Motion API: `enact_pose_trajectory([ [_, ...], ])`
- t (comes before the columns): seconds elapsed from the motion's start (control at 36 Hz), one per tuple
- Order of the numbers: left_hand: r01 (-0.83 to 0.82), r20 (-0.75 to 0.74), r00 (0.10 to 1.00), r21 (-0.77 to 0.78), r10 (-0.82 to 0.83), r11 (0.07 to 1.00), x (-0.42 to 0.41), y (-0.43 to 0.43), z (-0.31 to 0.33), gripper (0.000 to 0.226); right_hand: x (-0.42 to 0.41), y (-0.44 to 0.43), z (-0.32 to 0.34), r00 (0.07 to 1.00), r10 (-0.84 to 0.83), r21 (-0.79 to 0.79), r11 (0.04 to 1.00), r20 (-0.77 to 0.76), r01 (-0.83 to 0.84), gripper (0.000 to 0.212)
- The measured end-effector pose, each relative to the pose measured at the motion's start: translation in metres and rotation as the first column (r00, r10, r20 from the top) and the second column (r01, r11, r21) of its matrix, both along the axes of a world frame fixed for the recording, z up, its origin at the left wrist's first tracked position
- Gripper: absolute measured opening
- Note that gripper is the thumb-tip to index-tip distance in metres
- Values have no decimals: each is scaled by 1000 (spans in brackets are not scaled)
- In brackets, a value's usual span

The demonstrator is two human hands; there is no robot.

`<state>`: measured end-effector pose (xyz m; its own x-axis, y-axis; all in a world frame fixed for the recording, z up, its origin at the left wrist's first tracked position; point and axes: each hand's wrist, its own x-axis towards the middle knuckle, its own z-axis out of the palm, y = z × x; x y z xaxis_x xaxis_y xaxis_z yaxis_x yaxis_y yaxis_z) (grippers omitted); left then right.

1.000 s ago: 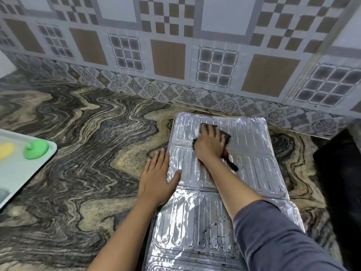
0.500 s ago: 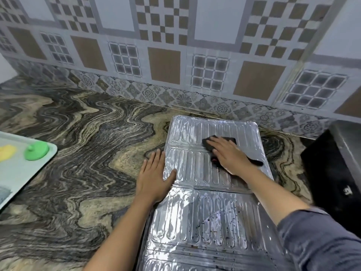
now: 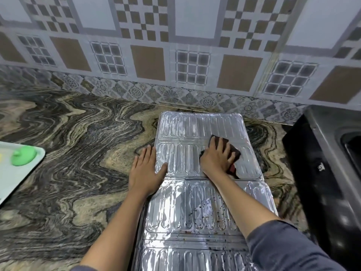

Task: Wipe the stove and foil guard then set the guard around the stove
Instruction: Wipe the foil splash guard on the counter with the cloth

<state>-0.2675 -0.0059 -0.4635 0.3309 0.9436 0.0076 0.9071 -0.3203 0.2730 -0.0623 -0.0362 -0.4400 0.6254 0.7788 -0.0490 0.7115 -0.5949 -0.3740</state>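
A ribbed silver foil guard (image 3: 187, 202) lies flat and unfolded on the marbled counter, running from the tiled wall toward me. Dark specks dot its nearer panel. My right hand (image 3: 216, 157) presses a dark brown cloth (image 3: 234, 151) onto the guard's second panel, fingers spread over it. My left hand (image 3: 145, 171) lies flat at the guard's left edge, palm on the counter and thumb on the foil. The black stove (image 3: 322, 173) stands at the right edge of the view, only partly visible.
A pale tray (image 3: 17, 177) with a green round object (image 3: 23, 155) sits at the left edge of the counter (image 3: 78, 153). The patterned tile wall (image 3: 175, 55) runs along the back.
My right hand has carried the cloth from the guard's upper middle to the right and a little nearer to me. My left hand stays at the left edge.
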Motion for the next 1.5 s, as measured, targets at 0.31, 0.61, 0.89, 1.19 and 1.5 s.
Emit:
enact_pose_trajectory([
  [0.31,40,209,978,-153,-7,987,-8,2,19,92,-11,-1,1,991,130,-10,991,-29,-130,52],
  [0.61,14,320,947,-67,9,998,-24,-31,32,63,-5,-3,10,983,158,-36,986,-90,-161,51],
  [0.89,1,-30,1000,-22,-2,1000,-38,-56,7,94,-36,8,4,998,38,22,999,-52,-37,55],
  [1.19,1,-14,1000,9,-1,1000,-38,-57,7,77,-80,34,0,893,449,26,893,-1,-449,51],
  [1.5,-11,-38,999,12,12,1000,-37,-58,7,75,-33,25,16,370,929,-101,367,-14,-925,48],
])
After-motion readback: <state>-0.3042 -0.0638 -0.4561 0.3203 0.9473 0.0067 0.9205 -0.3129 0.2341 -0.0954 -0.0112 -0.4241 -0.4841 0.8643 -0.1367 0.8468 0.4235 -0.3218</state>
